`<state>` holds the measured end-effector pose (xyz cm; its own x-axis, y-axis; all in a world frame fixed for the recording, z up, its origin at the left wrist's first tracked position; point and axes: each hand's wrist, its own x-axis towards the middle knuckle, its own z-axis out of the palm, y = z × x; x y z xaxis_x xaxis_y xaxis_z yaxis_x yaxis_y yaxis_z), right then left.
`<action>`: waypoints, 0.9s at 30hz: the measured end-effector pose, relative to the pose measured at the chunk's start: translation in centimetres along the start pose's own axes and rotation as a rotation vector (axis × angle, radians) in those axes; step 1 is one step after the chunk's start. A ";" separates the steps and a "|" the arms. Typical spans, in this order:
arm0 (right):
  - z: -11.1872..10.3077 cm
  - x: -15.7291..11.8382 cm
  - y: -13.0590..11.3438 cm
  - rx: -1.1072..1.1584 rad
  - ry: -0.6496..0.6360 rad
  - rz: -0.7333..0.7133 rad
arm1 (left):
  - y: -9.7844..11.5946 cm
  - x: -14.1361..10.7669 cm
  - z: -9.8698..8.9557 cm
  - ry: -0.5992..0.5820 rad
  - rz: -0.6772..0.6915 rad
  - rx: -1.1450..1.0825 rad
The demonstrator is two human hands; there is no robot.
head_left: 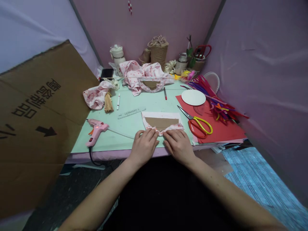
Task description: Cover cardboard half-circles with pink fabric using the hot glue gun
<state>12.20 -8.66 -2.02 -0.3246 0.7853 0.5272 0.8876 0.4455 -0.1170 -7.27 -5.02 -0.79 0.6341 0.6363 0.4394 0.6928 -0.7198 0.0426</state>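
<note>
A piece of brown cardboard (162, 123) lies near the table's front edge. White fabric with a pink-red print (158, 115) is folded over its rim, and the cloth is gathered along the curved near side. My left hand (143, 144) grips the left part of that near edge, fingers bent over the folded fabric. On the right part, my right hand (179, 146) does the same, its fingertips close to those of the left. What lies under both palms is hidden. Scissors (199, 125) with red and yellow handles rest right of the piece; a pink glue gun (97, 131) stands to its left.
A clear ruler (132, 113), a white marker (118, 102) and a bundle of sticks (109, 102) lie at left. Farther back is crumpled printed fabric (134, 75). Red paper (223, 133), a white oval (193, 97) and pipe cleaners (216, 99) are at right. Large cardboard (43, 128) leans left.
</note>
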 end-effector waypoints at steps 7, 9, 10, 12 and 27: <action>-0.5 -0.2 -0.2 0.062 0.075 -0.007 | -0.3 -0.2 -0.5 -0.024 -0.015 -0.054; -0.6 -0.4 -0.3 0.066 0.075 -0.008 | -0.4 -0.4 -0.6 -0.052 0.004 -0.055; -0.6 -0.5 -0.4 0.062 0.065 -0.009 | -0.5 -0.5 -0.6 -0.063 0.013 -0.046; -0.4 -0.6 -0.5 0.052 0.038 -0.003 | -0.5 -0.6 -0.6 -0.076 0.024 -0.018; 0.0 0.2 -0.9 -0.081 -0.022 0.017 | 0.4 -0.4 -0.1 -0.179 -0.023 0.091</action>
<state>11.31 -8.93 -1.86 -0.3161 0.8021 0.5066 0.9161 0.3969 -0.0568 -7.23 -5.61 -0.87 0.6627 0.6975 0.2727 0.7311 -0.6814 -0.0338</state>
